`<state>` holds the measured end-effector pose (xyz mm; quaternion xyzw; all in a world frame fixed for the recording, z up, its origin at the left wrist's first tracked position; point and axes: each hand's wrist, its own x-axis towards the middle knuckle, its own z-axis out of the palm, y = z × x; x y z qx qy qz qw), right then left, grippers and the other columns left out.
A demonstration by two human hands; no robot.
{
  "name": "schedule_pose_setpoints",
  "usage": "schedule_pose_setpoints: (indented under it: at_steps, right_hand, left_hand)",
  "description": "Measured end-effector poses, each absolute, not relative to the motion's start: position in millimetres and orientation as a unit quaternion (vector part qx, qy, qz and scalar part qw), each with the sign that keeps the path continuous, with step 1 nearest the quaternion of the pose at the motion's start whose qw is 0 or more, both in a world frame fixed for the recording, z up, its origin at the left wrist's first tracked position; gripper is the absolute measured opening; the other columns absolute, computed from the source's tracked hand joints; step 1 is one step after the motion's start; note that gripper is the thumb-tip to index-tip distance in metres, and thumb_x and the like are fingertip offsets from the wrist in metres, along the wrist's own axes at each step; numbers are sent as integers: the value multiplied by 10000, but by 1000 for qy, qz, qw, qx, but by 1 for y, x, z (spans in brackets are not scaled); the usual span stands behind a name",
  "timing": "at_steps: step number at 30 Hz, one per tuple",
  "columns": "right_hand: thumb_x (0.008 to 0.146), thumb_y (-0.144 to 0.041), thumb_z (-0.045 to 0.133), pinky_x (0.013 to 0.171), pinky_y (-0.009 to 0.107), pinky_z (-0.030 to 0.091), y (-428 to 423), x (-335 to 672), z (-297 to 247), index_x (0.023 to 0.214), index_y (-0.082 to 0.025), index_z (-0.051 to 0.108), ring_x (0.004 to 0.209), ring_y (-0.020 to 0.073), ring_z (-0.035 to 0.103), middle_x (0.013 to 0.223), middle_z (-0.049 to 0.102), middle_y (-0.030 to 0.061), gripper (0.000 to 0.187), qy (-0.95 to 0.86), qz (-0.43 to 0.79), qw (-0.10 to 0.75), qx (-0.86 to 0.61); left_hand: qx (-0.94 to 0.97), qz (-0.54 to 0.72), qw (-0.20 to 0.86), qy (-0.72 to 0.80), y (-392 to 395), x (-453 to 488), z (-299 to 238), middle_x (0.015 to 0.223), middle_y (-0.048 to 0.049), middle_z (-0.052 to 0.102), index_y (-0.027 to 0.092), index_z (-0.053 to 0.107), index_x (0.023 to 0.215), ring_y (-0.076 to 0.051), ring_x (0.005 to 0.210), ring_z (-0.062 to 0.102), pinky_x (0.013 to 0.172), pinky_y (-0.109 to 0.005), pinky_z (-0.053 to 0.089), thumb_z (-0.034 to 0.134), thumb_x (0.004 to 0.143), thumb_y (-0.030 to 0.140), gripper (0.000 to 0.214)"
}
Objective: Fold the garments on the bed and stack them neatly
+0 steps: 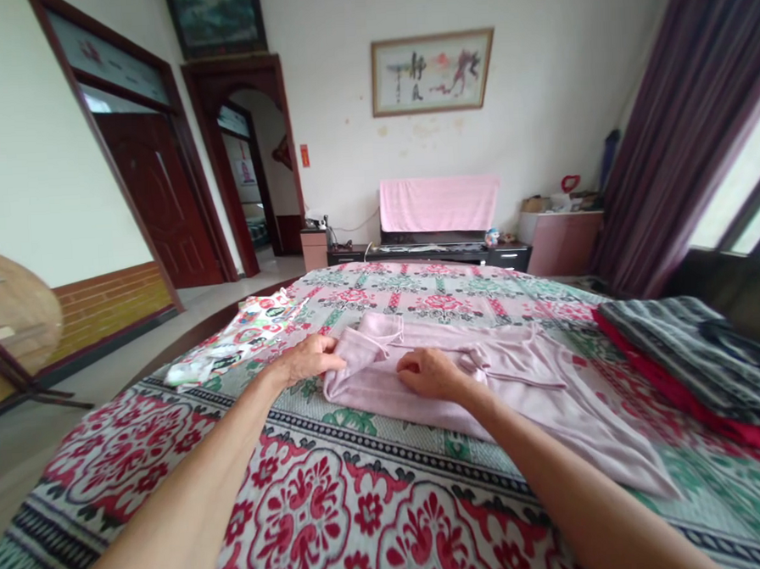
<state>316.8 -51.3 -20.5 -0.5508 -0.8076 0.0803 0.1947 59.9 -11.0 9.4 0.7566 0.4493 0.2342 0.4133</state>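
Observation:
A thin pale-pink garment [518, 379], apparently a long-sleeved top, is spread over the patterned bedspread, partly folded. Its left end is turned over on itself, and a sleeve lies bent across the middle. My left hand [307, 358] is at that left end, thumb and fingers closed on the folded edge. On the middle of the same garment rests my right hand [432, 373], its fingers curled against the cloth; the fingertips are partly hidden.
The patterned bedspread [303, 509] covers the surface before me. A white printed garment [255, 329] lies at the left, and a stack of dark striped and red cloth [695, 353] at the right. Beyond stand a low black cabinet [509, 256] and a pink-covered screen [439, 201].

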Motion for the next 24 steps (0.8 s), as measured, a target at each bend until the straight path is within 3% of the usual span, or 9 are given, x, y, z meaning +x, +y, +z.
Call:
schedule_pose_setpoints:
  at_steps: [6,8,13,20,24]
  right_hand:
    - [754,-181,526,639,228,417,-52,309,-20,1149,-155,649,701,143,623,833,734,30,415,-758,151,276,-571]
    - [744,-181,535,623,224,409,-48,302,-19,1110,-163,665,675,136,611,796,727,19,389,-763,155,279,-562]
    - [719,-200,551,575,227,361,-34,292,-17,798,-164,711,639,130,561,728,698,19,183,-785,106,234,-564]
    - [696,-175,543,573,229,370,-38,293,-16,764,-178,756,605,139,574,650,689,16,223,-792,123,182,-569]
    - [766,-182,492,606,243,376,-38,295,-14,796,-168,758,678,165,618,752,726,52,267,-785,72,192,-585]
  left_hand:
    - [757,219,428,443,-9,60,7,699,14,593,126,650,833,-106,586,496,533,-219,353,616,653,290,246]
    - [749,224,438,444,-10,60,8,704,11,604,126,649,830,-111,595,514,549,-224,374,617,648,287,245]
    - [737,235,448,448,-11,57,9,705,15,621,132,643,821,-114,606,543,564,-225,401,622,646,290,238]
    - [719,256,473,440,-9,53,10,734,0,644,126,631,819,-120,630,573,587,-235,441,663,634,287,248]
    - [721,232,485,438,-9,51,9,768,-8,657,126,627,825,-122,638,584,574,-230,443,681,624,286,263]
